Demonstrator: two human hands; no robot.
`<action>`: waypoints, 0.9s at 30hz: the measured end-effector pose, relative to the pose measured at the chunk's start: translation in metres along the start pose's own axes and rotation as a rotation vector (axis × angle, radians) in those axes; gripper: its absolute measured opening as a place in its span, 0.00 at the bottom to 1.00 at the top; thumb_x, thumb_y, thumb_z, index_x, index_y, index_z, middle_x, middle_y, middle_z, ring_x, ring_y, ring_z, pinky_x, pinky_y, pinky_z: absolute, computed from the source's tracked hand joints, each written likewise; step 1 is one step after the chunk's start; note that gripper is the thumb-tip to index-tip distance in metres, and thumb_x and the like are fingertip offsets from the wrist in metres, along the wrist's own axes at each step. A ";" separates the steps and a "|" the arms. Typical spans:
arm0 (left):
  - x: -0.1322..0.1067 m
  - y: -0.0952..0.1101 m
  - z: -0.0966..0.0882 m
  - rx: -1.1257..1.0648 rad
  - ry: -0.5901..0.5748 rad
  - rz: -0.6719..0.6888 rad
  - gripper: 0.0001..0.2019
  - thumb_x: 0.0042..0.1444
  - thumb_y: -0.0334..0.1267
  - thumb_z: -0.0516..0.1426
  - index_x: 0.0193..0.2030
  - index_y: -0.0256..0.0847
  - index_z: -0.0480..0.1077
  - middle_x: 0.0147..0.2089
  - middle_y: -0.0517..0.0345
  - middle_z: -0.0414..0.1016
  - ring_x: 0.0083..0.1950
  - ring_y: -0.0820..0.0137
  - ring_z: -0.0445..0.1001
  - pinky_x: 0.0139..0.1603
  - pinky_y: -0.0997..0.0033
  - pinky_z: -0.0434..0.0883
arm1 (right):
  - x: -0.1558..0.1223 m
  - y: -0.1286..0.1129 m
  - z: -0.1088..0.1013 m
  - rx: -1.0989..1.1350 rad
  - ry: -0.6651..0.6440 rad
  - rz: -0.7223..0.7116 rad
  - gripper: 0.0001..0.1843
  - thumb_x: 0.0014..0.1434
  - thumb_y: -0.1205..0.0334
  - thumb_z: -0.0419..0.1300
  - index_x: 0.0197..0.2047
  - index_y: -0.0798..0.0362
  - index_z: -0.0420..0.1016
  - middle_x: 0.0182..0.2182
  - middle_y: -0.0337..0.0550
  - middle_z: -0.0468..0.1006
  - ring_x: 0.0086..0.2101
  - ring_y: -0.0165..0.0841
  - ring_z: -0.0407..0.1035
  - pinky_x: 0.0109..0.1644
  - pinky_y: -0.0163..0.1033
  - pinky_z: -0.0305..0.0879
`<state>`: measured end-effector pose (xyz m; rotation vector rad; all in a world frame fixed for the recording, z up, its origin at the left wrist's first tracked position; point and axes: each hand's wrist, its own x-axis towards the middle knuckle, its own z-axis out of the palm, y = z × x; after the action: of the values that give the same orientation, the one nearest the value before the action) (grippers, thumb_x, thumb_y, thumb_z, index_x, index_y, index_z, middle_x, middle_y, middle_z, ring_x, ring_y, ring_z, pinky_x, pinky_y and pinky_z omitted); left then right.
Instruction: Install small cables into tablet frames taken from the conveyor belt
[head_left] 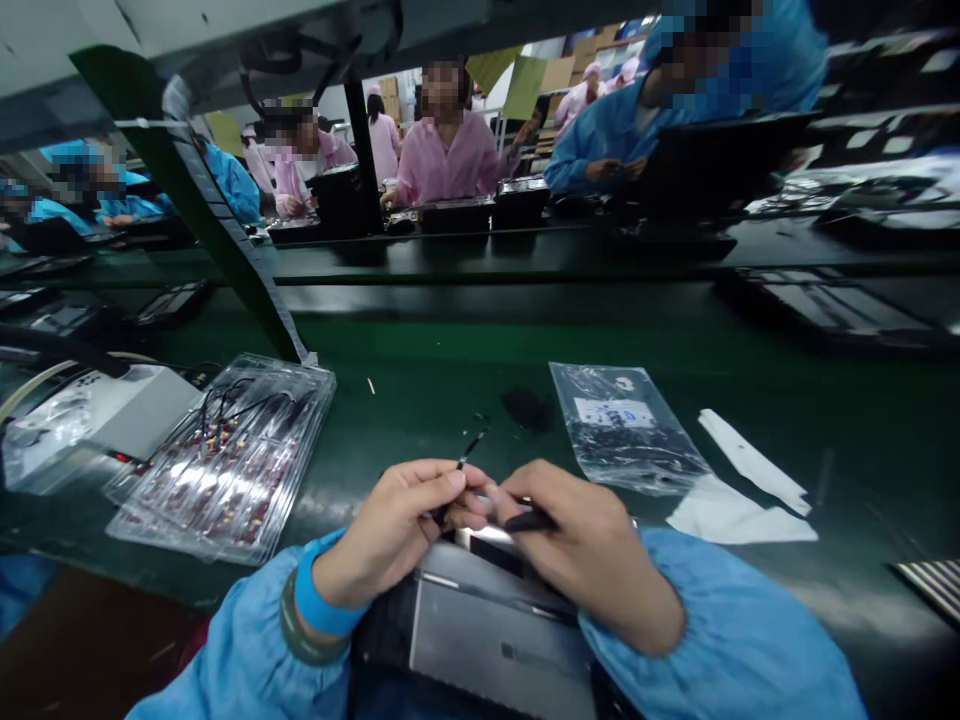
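Beyond our green table (pixel 420 360), people (pixel 454 155) in pink and blue clothing sit at a far line, so our stretch reads as one station among several. We hold both hands together near the middle, above the far end of a grey panel (pixel 465 630) in a dark casing (pixel 381 640), probably so that fine work sits close to us. Our left hand (pixel 409 515) pinches a slender dark piece (pixel 471 447) between thumb and fingers, its tip pointing up and toward the far right; that grip seems meant to leave the end free. Our right hand (pixel 574 545) is closed around a black handle (pixel 531 520), its fingertips close against the left hand's, likely for steadiness; what touches what there, we cannot tell. On the left lie clear trays (pixel 324 392) of small parts and black wires, perhaps placed for the left arm to reach. On the right are a labelled clear bag (pixel 626 430) and white scraps (pixel 752 460), set aside, we judge, from our wrists. A dark clump (pixel 527 410) lies just beyond the hands.
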<state>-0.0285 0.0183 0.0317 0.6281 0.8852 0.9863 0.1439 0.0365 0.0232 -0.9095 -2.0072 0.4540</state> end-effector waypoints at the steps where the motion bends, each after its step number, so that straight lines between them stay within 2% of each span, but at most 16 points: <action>1: -0.001 -0.002 0.000 0.009 0.007 0.004 0.12 0.46 0.40 0.66 0.33 0.32 0.77 0.28 0.53 0.77 0.29 0.75 0.75 0.35 0.79 0.70 | 0.004 0.000 0.000 0.071 0.017 0.111 0.09 0.60 0.60 0.56 0.32 0.53 0.75 0.26 0.43 0.78 0.26 0.30 0.71 0.27 0.33 0.65; 3: -0.002 -0.005 0.000 0.055 -0.009 -0.019 0.13 0.46 0.43 0.66 0.33 0.33 0.77 0.28 0.53 0.77 0.29 0.74 0.75 0.36 0.76 0.71 | 0.014 0.001 -0.001 0.264 0.010 0.366 0.14 0.59 0.53 0.57 0.37 0.54 0.77 0.26 0.43 0.79 0.22 0.29 0.69 0.25 0.34 0.65; 5: -0.002 -0.009 0.000 0.180 -0.028 -0.009 0.15 0.48 0.47 0.64 0.33 0.34 0.76 0.28 0.52 0.76 0.29 0.71 0.75 0.36 0.72 0.72 | 0.021 0.002 0.001 0.461 -0.034 0.545 0.20 0.58 0.47 0.56 0.38 0.55 0.78 0.24 0.43 0.79 0.15 0.26 0.61 0.21 0.34 0.62; 7: -0.003 -0.012 0.000 0.413 0.068 0.182 0.14 0.52 0.47 0.61 0.35 0.36 0.75 0.33 0.51 0.76 0.33 0.68 0.76 0.37 0.69 0.72 | 0.023 0.002 0.004 0.514 -0.017 0.574 0.21 0.58 0.46 0.56 0.34 0.55 0.78 0.23 0.42 0.78 0.13 0.24 0.57 0.18 0.34 0.59; 8: -0.003 -0.014 -0.001 0.551 0.156 0.344 0.12 0.54 0.45 0.60 0.36 0.38 0.74 0.36 0.51 0.75 0.36 0.67 0.75 0.38 0.69 0.71 | 0.023 0.001 0.006 0.460 0.017 0.536 0.19 0.58 0.47 0.56 0.33 0.55 0.78 0.23 0.42 0.79 0.14 0.25 0.60 0.19 0.33 0.59; 10: -0.004 -0.016 -0.002 0.794 0.337 0.685 0.06 0.55 0.40 0.58 0.38 0.41 0.73 0.40 0.52 0.74 0.41 0.67 0.74 0.40 0.69 0.70 | 0.020 -0.003 0.010 0.260 0.078 0.357 0.14 0.59 0.53 0.56 0.31 0.53 0.78 0.24 0.41 0.79 0.20 0.28 0.67 0.22 0.33 0.62; 12: -0.006 -0.016 -0.003 0.938 0.430 0.891 0.04 0.56 0.36 0.58 0.38 0.43 0.71 0.38 0.54 0.73 0.42 0.67 0.73 0.42 0.69 0.70 | 0.015 -0.008 0.013 0.056 0.092 0.105 0.10 0.60 0.62 0.56 0.30 0.53 0.76 0.25 0.41 0.78 0.24 0.30 0.71 0.27 0.33 0.65; 15: -0.008 -0.015 -0.003 1.028 0.493 0.953 0.03 0.57 0.35 0.57 0.39 0.44 0.69 0.37 0.54 0.72 0.40 0.68 0.72 0.41 0.68 0.70 | 0.009 -0.016 0.016 -0.157 0.067 -0.174 0.10 0.60 0.70 0.54 0.29 0.55 0.73 0.23 0.42 0.76 0.24 0.30 0.71 0.29 0.34 0.65; 17: -0.009 -0.015 -0.001 1.043 0.511 0.932 0.03 0.58 0.34 0.56 0.39 0.44 0.69 0.37 0.54 0.72 0.40 0.68 0.72 0.40 0.69 0.70 | 0.007 -0.020 0.018 -0.238 0.049 -0.252 0.10 0.60 0.71 0.53 0.30 0.56 0.73 0.24 0.44 0.76 0.25 0.31 0.71 0.31 0.35 0.66; 20: -0.006 -0.015 0.004 1.025 0.492 0.877 0.03 0.56 0.32 0.55 0.34 0.44 0.69 0.35 0.56 0.72 0.37 0.69 0.72 0.37 0.71 0.69 | 0.005 -0.022 0.019 -0.234 0.013 -0.283 0.10 0.60 0.72 0.54 0.32 0.57 0.75 0.26 0.45 0.78 0.27 0.32 0.73 0.33 0.35 0.67; 22: -0.005 -0.013 0.003 0.990 0.471 0.814 0.04 0.55 0.32 0.55 0.30 0.43 0.68 0.33 0.57 0.72 0.35 0.70 0.72 0.35 0.72 0.69 | 0.005 -0.021 0.016 -0.127 -0.022 -0.210 0.10 0.61 0.71 0.54 0.32 0.56 0.75 0.26 0.43 0.79 0.26 0.30 0.73 0.31 0.34 0.67; 24: -0.012 -0.008 -0.009 0.958 0.487 0.753 0.04 0.53 0.33 0.55 0.28 0.43 0.69 0.31 0.58 0.72 0.34 0.70 0.72 0.33 0.72 0.69 | 0.006 -0.015 0.006 0.046 -0.041 0.004 0.10 0.61 0.66 0.55 0.30 0.53 0.76 0.24 0.40 0.78 0.25 0.30 0.73 0.29 0.33 0.67; 26: -0.030 0.002 -0.034 0.959 0.645 0.729 0.03 0.52 0.37 0.56 0.28 0.44 0.70 0.31 0.59 0.73 0.33 0.69 0.73 0.33 0.70 0.70 | 0.008 -0.004 -0.011 0.229 0.000 0.302 0.13 0.60 0.57 0.57 0.26 0.51 0.75 0.16 0.37 0.73 0.25 0.31 0.73 0.29 0.34 0.69; 27: -0.044 0.007 -0.051 0.976 0.792 0.734 0.03 0.53 0.39 0.56 0.30 0.46 0.71 0.32 0.61 0.74 0.33 0.68 0.73 0.33 0.68 0.71 | 0.009 0.002 -0.022 0.303 0.045 0.447 0.16 0.58 0.52 0.58 0.24 0.50 0.75 0.13 0.37 0.69 0.23 0.32 0.72 0.29 0.35 0.69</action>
<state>-0.0877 -0.0155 0.0263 1.5058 1.9626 1.4793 0.1596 0.0435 0.0395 -1.1597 -1.6296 0.9478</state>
